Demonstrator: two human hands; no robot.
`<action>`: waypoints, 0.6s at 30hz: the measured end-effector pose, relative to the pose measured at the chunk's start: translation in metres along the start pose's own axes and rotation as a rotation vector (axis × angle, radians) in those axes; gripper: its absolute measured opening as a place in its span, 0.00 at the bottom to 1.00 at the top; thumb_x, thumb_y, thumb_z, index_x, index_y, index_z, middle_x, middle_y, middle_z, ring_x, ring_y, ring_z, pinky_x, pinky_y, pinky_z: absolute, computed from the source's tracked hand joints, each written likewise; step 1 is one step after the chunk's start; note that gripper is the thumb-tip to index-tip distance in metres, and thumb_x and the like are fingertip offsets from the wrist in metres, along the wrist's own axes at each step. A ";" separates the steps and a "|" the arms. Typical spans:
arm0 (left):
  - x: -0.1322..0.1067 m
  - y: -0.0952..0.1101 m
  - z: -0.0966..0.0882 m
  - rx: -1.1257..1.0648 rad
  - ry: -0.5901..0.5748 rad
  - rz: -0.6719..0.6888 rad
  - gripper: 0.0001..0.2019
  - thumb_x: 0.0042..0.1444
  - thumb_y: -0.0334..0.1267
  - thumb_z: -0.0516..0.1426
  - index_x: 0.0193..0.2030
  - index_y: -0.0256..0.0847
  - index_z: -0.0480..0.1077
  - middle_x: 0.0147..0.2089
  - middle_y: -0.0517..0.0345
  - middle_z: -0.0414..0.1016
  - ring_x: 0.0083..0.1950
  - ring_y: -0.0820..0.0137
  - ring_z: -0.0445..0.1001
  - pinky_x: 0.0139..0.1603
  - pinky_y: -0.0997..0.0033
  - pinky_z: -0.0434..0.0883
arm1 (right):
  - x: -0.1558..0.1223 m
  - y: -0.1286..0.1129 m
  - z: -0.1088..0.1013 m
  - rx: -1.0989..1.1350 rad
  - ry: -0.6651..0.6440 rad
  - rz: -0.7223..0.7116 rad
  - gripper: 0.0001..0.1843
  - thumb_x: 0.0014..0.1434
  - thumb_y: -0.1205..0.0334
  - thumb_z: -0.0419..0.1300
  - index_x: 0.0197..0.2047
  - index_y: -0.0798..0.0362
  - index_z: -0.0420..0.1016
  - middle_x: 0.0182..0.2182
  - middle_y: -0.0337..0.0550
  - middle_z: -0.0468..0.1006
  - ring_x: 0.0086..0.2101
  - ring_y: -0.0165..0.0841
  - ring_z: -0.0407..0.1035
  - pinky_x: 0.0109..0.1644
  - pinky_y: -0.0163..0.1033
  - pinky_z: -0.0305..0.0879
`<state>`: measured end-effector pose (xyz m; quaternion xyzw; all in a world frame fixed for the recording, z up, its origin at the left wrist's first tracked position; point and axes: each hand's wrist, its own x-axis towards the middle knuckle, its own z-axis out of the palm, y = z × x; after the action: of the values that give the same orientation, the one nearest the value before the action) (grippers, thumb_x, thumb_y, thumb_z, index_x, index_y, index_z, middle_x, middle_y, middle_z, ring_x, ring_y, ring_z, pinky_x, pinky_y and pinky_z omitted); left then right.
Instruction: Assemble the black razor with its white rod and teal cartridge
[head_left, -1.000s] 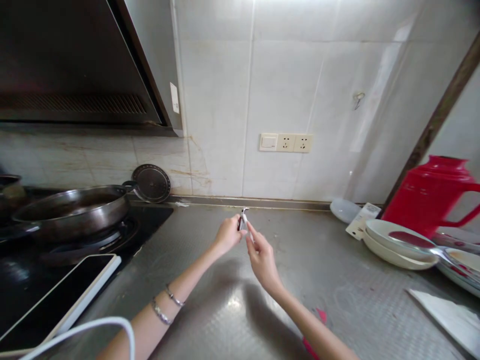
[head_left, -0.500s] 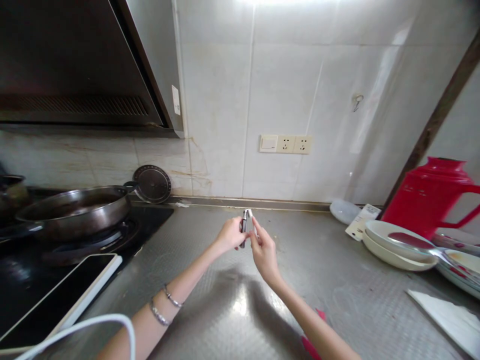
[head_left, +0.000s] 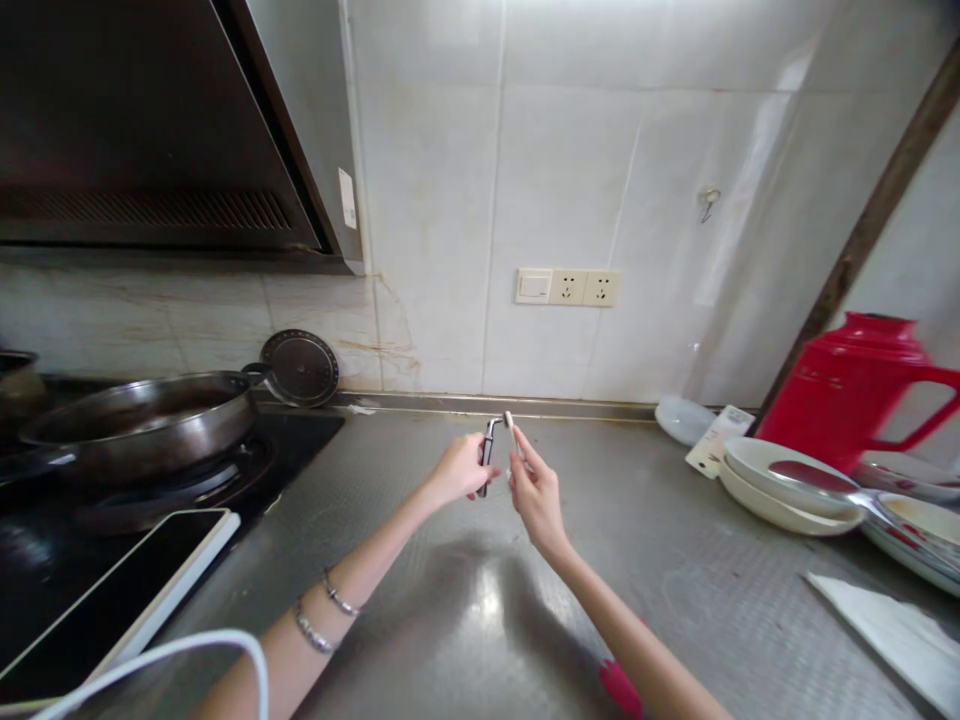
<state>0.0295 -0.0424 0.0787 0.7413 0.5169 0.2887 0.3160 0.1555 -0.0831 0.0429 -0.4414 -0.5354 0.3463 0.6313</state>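
Observation:
Over the middle of the steel counter, my left hand (head_left: 459,470) is closed around a slim tool with a dark handle and bent silver neck (head_left: 487,452), held upright. Its exact kind is unclear. My right hand (head_left: 537,492), just to the right, pinches a thin pale stick with a small rounded head (head_left: 511,426), which looks like a toothbrush. The stick's head is right by the end of the bent neck; whether they touch I cannot tell. Fingers hide the lower part of the stick.
At left, a pan (head_left: 142,420) sits on the black stove, with a phone-like device (head_left: 112,600) and white cable (head_left: 225,635) nearer. Bowls (head_left: 787,500), a red jug (head_left: 847,390) and white paper (head_left: 892,635) lie right. A pink item (head_left: 621,688) is partly under my right forearm.
My right hand has shifted slightly right, away from my left hand, with the pale stick turned so its head shows more clearly. My left hand keeps its hold on the dark-handled tool.

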 end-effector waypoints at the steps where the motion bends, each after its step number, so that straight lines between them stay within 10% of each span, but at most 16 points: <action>1: -0.001 0.001 0.000 0.003 -0.003 -0.001 0.13 0.46 0.30 0.59 0.41 0.33 0.65 0.26 0.55 0.74 0.18 0.74 0.70 0.14 0.82 0.65 | -0.001 0.001 0.000 -0.012 -0.004 -0.010 0.33 0.54 0.49 0.52 0.61 0.54 0.59 0.18 0.33 0.61 0.19 0.25 0.47 0.21 0.31 0.48; 18: -0.008 0.014 -0.002 -0.060 -0.051 -0.014 0.12 0.48 0.32 0.57 0.41 0.33 0.64 0.25 0.55 0.73 0.18 0.72 0.71 0.13 0.79 0.67 | -0.005 0.005 -0.001 -0.191 -0.001 -0.252 0.24 0.59 0.58 0.48 0.59 0.50 0.62 0.28 0.39 0.65 0.26 0.28 0.55 0.28 0.32 0.53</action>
<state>0.0339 -0.0536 0.0899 0.7351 0.5049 0.2830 0.3530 0.1556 -0.0858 0.0362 -0.4285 -0.6174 0.2119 0.6247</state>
